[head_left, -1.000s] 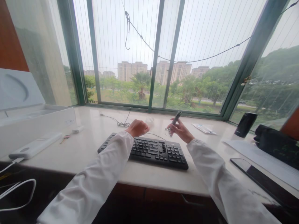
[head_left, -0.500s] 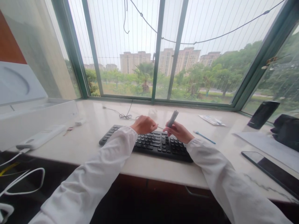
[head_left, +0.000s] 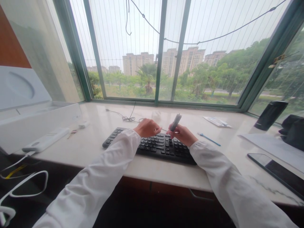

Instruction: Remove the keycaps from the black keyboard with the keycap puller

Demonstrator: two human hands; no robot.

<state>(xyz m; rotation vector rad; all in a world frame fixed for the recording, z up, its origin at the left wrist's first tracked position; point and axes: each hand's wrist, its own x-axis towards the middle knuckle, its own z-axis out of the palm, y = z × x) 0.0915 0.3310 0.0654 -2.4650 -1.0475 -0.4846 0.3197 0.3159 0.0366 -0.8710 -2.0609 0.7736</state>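
The right hand [head_left: 182, 135] is curled, gripping the lower barrel of a dark grey pen-shaped device [head_left: 176, 122], which stands tilted upward above the keyboard. It appears light and stiff, with a smooth barrel that may slip; the barrel is the sound place to hold it. The left hand [head_left: 147, 128] is closed; its contents cannot be confirmed. A thin black cable [head_left: 154, 124] runs into it. Below both hands lies a black keyboard [head_left: 166, 149], on a pale marble counter [head_left: 152, 171].

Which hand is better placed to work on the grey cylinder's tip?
Left, probably: the right hand holds the grey cylinder, and the left hand sits right beside it.
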